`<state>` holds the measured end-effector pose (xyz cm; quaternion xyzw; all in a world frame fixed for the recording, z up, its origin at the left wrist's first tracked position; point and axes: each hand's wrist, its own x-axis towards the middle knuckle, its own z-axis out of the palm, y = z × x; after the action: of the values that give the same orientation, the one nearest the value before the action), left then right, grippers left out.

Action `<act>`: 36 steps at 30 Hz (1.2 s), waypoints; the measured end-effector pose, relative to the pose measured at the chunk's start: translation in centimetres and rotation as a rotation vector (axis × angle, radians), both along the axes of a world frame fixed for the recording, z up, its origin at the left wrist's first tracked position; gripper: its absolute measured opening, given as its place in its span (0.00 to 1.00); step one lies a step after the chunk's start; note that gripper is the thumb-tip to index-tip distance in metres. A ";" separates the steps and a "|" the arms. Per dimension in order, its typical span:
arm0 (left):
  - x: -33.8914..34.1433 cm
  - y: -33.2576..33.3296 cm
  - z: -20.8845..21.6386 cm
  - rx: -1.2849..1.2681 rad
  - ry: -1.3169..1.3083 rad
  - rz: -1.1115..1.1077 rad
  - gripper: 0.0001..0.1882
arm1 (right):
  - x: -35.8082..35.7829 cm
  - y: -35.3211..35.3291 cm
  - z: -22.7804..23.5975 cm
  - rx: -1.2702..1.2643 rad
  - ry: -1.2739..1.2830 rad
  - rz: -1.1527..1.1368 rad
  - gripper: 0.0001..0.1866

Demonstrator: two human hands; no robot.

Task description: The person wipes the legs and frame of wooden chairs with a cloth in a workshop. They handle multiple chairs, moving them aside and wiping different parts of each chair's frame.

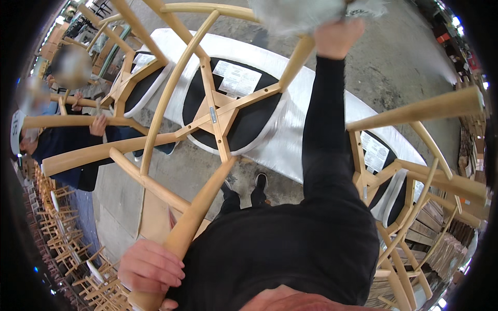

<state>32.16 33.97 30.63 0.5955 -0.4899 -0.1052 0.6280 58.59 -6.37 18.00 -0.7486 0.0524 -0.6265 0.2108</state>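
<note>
An upside-down wooden chair [228, 111] rests seat-down on a white-wrapped surface [290, 132]. Its dark seat underside, crossed wooden braces and white paper label [238, 78] face up. My left hand [150, 267] is wrapped around the near end of one of its legs [199, 207]. Stretched far forward, my right hand [340, 39] is closed beside a pale, crumpled, blurry mass [298, 15] that looks like translucent plastic. This mass covers the upper end of another leg [298, 62]. What lies inside my right fingers is hidden.
At left, another person in dark clothing [85, 155] has a hand [98, 124] on a chair leg. More upturned chairs stand left [137, 85] and right [376, 171]. Many chairs [62, 233] fill the lower left. Stacked flat cardboard [441, 238] lines the right.
</note>
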 end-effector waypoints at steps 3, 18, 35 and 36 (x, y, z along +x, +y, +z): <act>0.5 0.3 -0.5 -0.011 0.004 -0.042 0.17 | -1.5 3.0 -13.3 0.433 0.024 0.266 0.28; -3.2 1.4 -2.9 -0.123 0.003 0.396 0.24 | -11.0 7.2 -16.5 1.376 0.783 0.975 0.28; 1.9 10.8 -2.4 -0.714 0.806 0.053 0.43 | -18.7 36.5 21.0 -0.705 1.096 1.074 0.38; 2.3 11.7 -2.6 -0.712 0.877 0.031 0.42 | -18.5 37.4 20.7 -0.737 1.058 1.074 0.37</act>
<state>34.41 45.64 28.04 0.2544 -0.1793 -0.1616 0.9365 40.12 31.04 38.69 -0.8878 -0.4274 0.0157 0.1699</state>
